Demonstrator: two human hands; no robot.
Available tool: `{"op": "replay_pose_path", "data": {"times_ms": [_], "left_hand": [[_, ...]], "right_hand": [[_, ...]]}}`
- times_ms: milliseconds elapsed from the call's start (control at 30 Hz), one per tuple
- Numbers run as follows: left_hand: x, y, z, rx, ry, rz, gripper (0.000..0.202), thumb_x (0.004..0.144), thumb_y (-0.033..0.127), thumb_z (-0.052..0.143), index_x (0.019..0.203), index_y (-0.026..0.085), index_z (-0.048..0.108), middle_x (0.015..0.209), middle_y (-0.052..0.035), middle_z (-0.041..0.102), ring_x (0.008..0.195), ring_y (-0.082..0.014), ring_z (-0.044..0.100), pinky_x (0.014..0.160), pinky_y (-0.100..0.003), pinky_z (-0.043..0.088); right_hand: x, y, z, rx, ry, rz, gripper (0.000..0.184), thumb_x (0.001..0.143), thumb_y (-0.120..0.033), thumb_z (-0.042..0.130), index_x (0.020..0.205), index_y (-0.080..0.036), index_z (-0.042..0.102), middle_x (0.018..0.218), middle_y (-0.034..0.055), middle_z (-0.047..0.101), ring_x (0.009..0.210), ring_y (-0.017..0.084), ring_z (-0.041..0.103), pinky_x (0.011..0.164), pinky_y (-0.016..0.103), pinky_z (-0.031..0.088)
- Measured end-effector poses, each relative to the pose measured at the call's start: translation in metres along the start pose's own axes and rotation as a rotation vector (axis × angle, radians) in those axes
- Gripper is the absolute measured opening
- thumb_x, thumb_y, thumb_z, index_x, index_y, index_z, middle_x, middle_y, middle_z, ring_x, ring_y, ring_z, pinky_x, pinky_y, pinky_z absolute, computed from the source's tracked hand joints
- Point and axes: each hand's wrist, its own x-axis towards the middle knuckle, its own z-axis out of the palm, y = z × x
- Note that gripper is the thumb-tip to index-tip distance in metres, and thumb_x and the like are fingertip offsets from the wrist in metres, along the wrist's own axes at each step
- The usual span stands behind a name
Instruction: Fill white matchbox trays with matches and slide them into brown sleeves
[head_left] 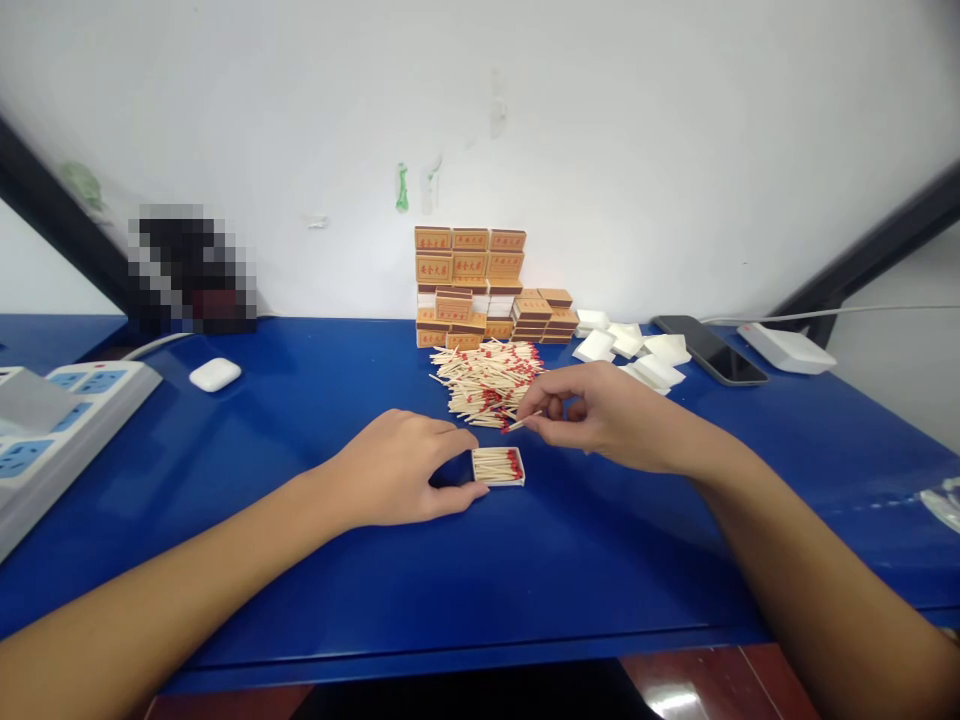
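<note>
Forearms [247, 540] at lower corners. Left hand [405, 466], finger and thumb narrowed on tray [506, 484], frame centre; right hand [592, 412] pinches matches [518, 426], count unclear, by pile [487, 385]. Loose pinch could drop them crosswise; knuckles brushing pile could scatter it.

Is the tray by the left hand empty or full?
Not empty: matches lie side by side in the tray, red heads rightward; whether brimming, cannot tell.

Matches [480, 385] lie heaped on a desk [337, 600], before matchboxes [470, 266] stacked by the wall [637, 150]. In front sits a filled tray [498, 466], left hand [409, 468] at its left end; right hand [596, 412] at the heap's right. Phone [712, 350] lies farther right, power strip [136, 392] far left.
</note>
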Motion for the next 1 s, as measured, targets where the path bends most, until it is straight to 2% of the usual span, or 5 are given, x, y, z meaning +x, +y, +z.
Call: {"op": "replay_pose_path", "data": {"times_ms": [233, 433, 867, 1000], "left_hand": [[0.000, -0.002, 0.002, 0.020, 0.003, 0.005, 0.033, 0.097, 0.049, 0.063, 0.104, 0.019, 0.075, 0.079, 0.0009, 0.071, 0.067, -0.0158, 0.065, 0.062, -0.030, 0.039], [0.000, -0.001, 0.002, 0.047, 0.006, 0.013, 0.033, 0.099, 0.050, 0.061, 0.096, 0.019, 0.072, 0.078, 0.0004, 0.071, 0.066, -0.0156, 0.064, 0.062, -0.030, 0.039], [0.000, 0.001, 0.001, 0.061, 0.015, 0.016, 0.033, 0.099, 0.050, 0.061, 0.092, 0.019, 0.071, 0.075, 0.0007, 0.070, 0.065, -0.0148, 0.063, 0.061, -0.028, 0.039], [0.000, 0.001, 0.001, 0.051, 0.000, 0.006, 0.029, 0.098, 0.047, 0.062, 0.092, 0.019, 0.069, 0.076, 0.0010, 0.070, 0.064, -0.0149, 0.063, 0.060, -0.029, 0.038]], "right_hand": [[-0.003, -0.011, 0.000, -0.003, -0.049, -0.054, 0.017, 0.088, -0.020, 0.063, 0.089, -0.023, 0.079, 0.083, 0.0008, 0.075, 0.073, 0.016, 0.062, 0.064, 0.027, 0.046], [-0.002, -0.014, 0.013, -0.053, -0.030, -0.079, 0.021, 0.080, -0.012, 0.061, 0.084, -0.021, 0.079, 0.069, -0.0016, 0.068, 0.060, 0.012, 0.055, 0.057, 0.026, 0.041], [-0.003, -0.020, 0.024, -0.050, 0.049, -0.166, 0.018, 0.075, -0.007, 0.057, 0.074, -0.021, 0.068, 0.066, -0.0032, 0.061, 0.060, 0.012, 0.051, 0.057, 0.025, 0.039], [-0.002, -0.021, 0.032, -0.047, 0.054, -0.172, 0.017, 0.076, -0.008, 0.058, 0.082, -0.021, 0.067, 0.064, -0.0057, 0.051, 0.057, 0.011, 0.045, 0.056, 0.024, 0.036]]}}
